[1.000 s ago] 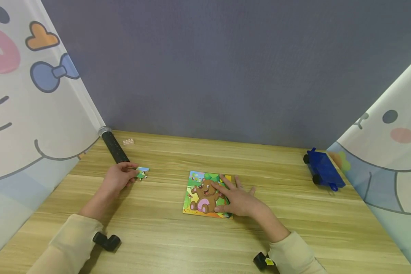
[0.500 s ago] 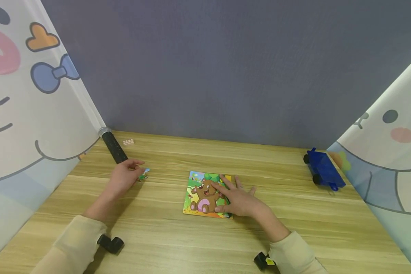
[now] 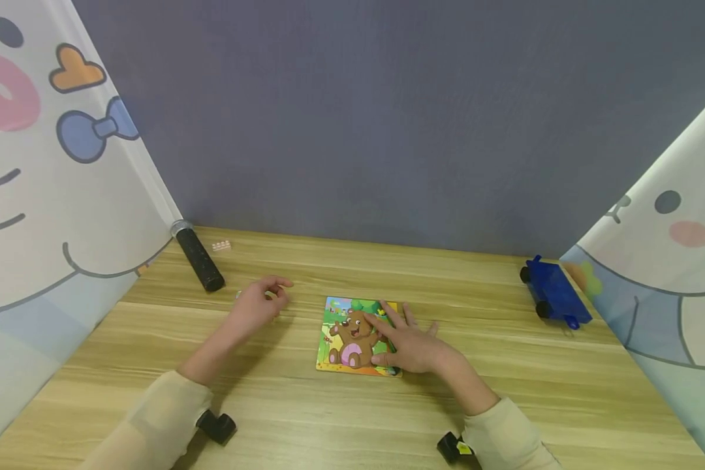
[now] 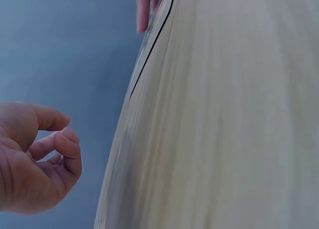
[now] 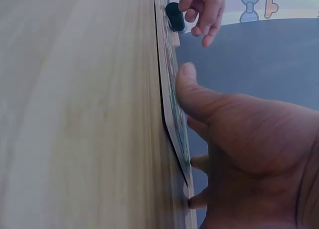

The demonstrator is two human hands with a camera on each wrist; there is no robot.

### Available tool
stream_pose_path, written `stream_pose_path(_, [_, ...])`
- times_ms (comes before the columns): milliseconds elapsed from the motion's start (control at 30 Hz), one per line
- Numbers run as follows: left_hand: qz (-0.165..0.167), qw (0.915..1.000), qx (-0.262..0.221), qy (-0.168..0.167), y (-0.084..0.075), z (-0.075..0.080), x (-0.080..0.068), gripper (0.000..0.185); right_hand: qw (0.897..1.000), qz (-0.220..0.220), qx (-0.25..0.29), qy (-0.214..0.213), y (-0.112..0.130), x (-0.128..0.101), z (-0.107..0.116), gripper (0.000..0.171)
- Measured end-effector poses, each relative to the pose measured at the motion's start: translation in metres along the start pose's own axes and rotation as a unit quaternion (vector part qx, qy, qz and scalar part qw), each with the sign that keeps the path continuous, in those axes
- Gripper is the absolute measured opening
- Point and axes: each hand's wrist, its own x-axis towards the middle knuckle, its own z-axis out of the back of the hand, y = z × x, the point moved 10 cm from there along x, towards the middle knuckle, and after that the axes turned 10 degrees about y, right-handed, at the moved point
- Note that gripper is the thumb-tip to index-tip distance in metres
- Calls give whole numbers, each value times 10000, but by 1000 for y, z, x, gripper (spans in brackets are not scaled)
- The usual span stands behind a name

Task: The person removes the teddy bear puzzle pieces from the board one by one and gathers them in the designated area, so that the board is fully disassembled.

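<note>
The left hand [image 3: 260,304] hovers over the table left of the puzzle, its fingers loosely bent. In the left wrist view this hand [image 4: 40,159] shows nothing between thumb and fingers. A pale scrap of a small puzzle piece [image 3: 238,295] peeks out behind it; the rest is hidden. The right hand [image 3: 414,346] lies with spread fingers over the right side of a square bear puzzle [image 3: 343,339]. Seen from the right wrist, the puzzle [image 5: 172,107] lies flat under the thumb of the right hand [image 5: 249,144].
A black microphone [image 3: 201,260] lies at the back left, beside a small pink block [image 3: 220,245]. A blue toy cart [image 3: 555,290] stands at the right edge. Grey cloth rises behind the wooden table [image 3: 305,418], with printed cloths on both sides.
The left hand has left the small puzzle piece by the microphone and moved right, toward the bear puzzle. The right hand has stayed on the puzzle.
</note>
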Motion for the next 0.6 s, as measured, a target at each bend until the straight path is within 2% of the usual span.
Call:
stream_pose_path(133, [-133,9998,17,142,-9,-14,4,32,9998,-45,29,-176,-3,-1,4,82])
stream_pose_path(267, [-154,9996,24,243,-14,-25,8,33,9993,-229,-100,-290,-8,-3,7,92])
stream_pose_path(600, [-179,9984,-143,526,-22,-52,19,31,9986,-508,-110,-102,-17,-4,5,102])
